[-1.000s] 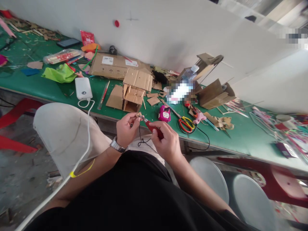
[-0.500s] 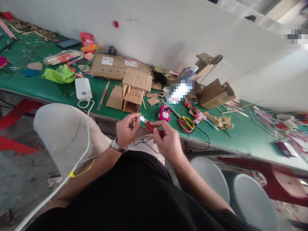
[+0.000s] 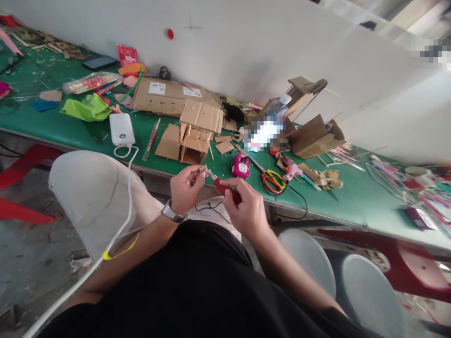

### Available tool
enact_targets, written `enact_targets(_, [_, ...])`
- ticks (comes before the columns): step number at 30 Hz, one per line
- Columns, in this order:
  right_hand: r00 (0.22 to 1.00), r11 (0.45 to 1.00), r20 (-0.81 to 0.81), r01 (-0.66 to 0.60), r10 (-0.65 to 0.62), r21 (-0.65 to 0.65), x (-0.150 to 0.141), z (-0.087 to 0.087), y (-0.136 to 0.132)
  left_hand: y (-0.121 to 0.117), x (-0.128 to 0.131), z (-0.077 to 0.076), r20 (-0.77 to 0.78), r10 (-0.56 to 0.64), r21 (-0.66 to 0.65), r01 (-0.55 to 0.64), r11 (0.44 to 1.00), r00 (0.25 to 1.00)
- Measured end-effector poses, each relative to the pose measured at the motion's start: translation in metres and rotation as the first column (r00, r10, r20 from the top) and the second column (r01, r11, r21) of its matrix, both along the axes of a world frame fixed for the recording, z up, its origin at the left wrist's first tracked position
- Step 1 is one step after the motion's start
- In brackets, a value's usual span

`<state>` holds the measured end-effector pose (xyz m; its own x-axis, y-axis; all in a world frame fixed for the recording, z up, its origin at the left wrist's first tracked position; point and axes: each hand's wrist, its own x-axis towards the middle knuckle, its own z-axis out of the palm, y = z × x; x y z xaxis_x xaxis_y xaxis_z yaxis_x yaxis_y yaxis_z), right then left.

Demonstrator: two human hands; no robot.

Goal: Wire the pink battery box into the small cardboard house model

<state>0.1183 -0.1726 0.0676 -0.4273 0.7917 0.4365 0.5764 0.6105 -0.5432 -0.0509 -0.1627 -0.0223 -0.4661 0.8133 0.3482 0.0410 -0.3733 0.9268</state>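
My right hand (image 3: 245,206) is closed round the red handle of a small knife (image 3: 219,184). Its short metal blade points up and left, meeting the fingertips of my left hand (image 3: 186,188). Between thumb and forefinger, that hand pinches a small tan piece (image 3: 203,168), perhaps cardboard; most of it is hidden by the fingers. Both hands are held over my lap at the front edge of the green table (image 3: 366,197). Just beyond them stands a small cardboard structure (image 3: 199,136) with an open front.
A pink plug socket (image 3: 241,165), scissors (image 3: 273,182) and a pink glue gun (image 3: 291,172) lie right of the hands. A white power bank (image 3: 121,129) with a cable sits to the left. Behind are a flat cardboard box (image 3: 165,98) and a bottle (image 3: 280,105).
The knife blade has turned slightly at the left fingertips and shows a narrower face. Both hands keep nearly the same place; the left fingers have shifted a little.
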Motion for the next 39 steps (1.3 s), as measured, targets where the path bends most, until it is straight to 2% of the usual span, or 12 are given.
enact_targets(9, [0.998, 0.996, 0.032, -0.052, 0.050, 0.066, -0.0036, -0.0022, -0.0015, -0.0018, -0.0039, -0.0026, -0.126, 0.011, 0.065, -0.002, 0.998, 0.992])
enact_targets(13, [0.997, 0.994, 0.048, -0.063, 0.059, 0.090, -0.0031, -0.0029, -0.0020, -0.0005, -0.0025, -0.0028, -0.049, -0.028, 0.076, 0.032, 0.997, 0.998])
enact_targets(16, [0.998, 0.997, -0.009, -0.069, 0.069, 0.038, -0.0019, -0.0024, -0.0013, 0.0012, -0.0009, -0.0007, 0.019, -0.050, 0.053, 0.049, 0.997, 0.999])
enact_targets(19, [0.996, 1.000, -0.082, -0.027, 0.026, -0.009, 0.0000, -0.0014, -0.0004, 0.0019, -0.0001, 0.0036, 0.074, -0.033, 0.030, 0.030, 0.999, 0.997])
enact_targets(22, [0.995, 1.000, -0.100, 0.007, -0.008, -0.012, 0.0011, -0.0009, 0.0000, 0.0018, 0.0003, 0.0063, 0.088, -0.011, 0.004, 0.011, 1.000, 0.996])
enact_targets(26, [0.996, 0.999, -0.082, -0.028, 0.026, -0.019, 0.0004, -0.0019, 0.0003, 0.0009, 0.0005, 0.0041, 0.094, -0.033, 0.009, 0.032, 0.999, 0.995])
enact_targets(33, [0.997, 0.999, -0.061, -0.044, 0.044, 0.002, -0.0001, -0.0020, 0.0017, 0.0003, -0.0009, -0.0027, 0.009, -0.023, 0.008, 0.022, 1.000, 1.000])
enact_targets(39, [0.999, 0.995, -0.009, -0.050, 0.051, 0.081, -0.0026, -0.0023, -0.0008, -0.0008, -0.0023, -0.0030, -0.056, -0.015, 0.062, 0.019, 0.998, 0.998])
